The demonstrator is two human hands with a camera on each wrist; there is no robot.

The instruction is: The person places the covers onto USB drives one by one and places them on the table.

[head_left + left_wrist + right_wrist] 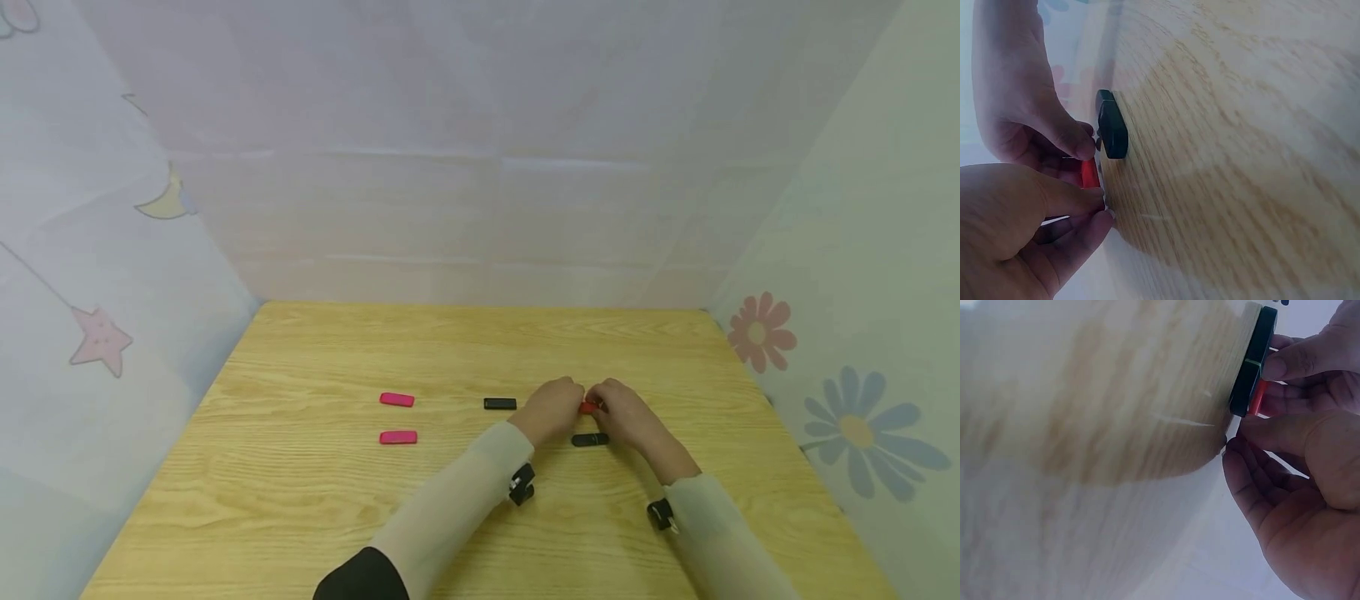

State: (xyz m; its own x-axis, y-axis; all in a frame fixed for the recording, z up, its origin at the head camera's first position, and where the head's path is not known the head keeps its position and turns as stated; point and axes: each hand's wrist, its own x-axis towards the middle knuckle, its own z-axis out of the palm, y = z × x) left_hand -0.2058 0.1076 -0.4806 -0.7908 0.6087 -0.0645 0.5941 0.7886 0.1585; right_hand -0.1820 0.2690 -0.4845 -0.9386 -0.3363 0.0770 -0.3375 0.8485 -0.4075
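Both hands meet at the right of the table around a small red USB stick [588,408]. My left hand [551,410] pinches one end between thumb and fingers, while my right hand [630,414] pinches the other. In the left wrist view a short red stretch [1089,174] shows between the two thumbs; the fingers hide its ends. A black USB stick [590,439] with a thin seam across it lies just in front of the hands, nearest the right one. The right wrist view shows this black stick [1254,362] partly covering the red one.
Another black USB stick [500,403] lies left of the left hand. Further left are two pink USB sticks [397,399], one behind the other. All rest on the wooden table [315,500], with patterned cloth walls at its back and sides.
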